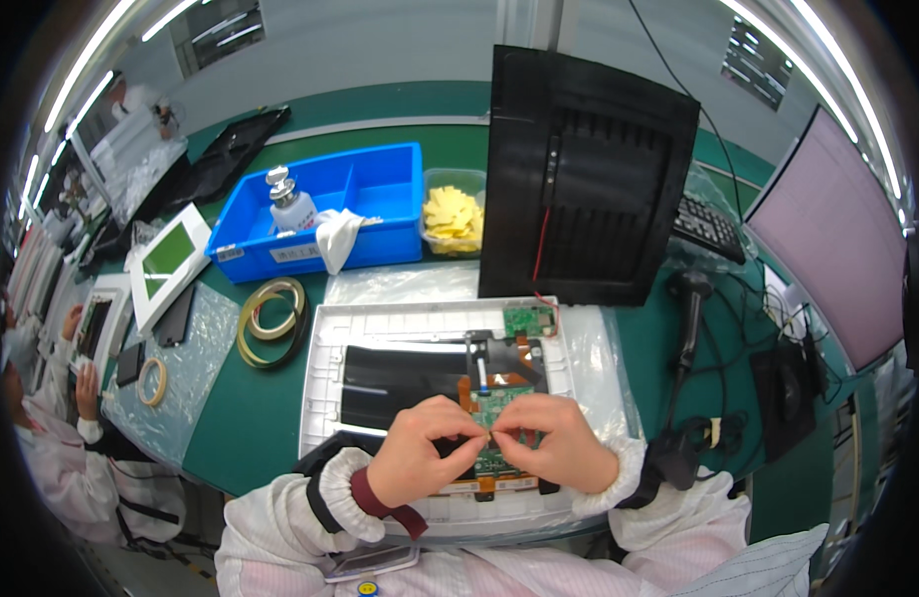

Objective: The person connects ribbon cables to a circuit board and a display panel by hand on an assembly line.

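Note:
A white plastic housing (325, 398) lies in front of me, with a dark panel (400, 373) and a green circuit board (491, 403) inside it. Over that board my left hand (428, 448) and my right hand (551, 443) meet, thumb and forefinger of each pinched together. Whatever sits between the fingertips is too small to make out. A smaller green board (529, 320) rests at the housing's far right corner, and a red wire leads from it to a black back cover (589, 179) standing upright behind.
A blue bin (380, 244) with a pump bottle (292, 207) stands at the back, beside a tub of yellow pieces (453, 217). Tape rolls (271, 323) lie left. A barcode scanner (688, 308), keyboard (706, 227) and monitor (832, 239) are right. A co-worker's hand (88, 390) works at far left.

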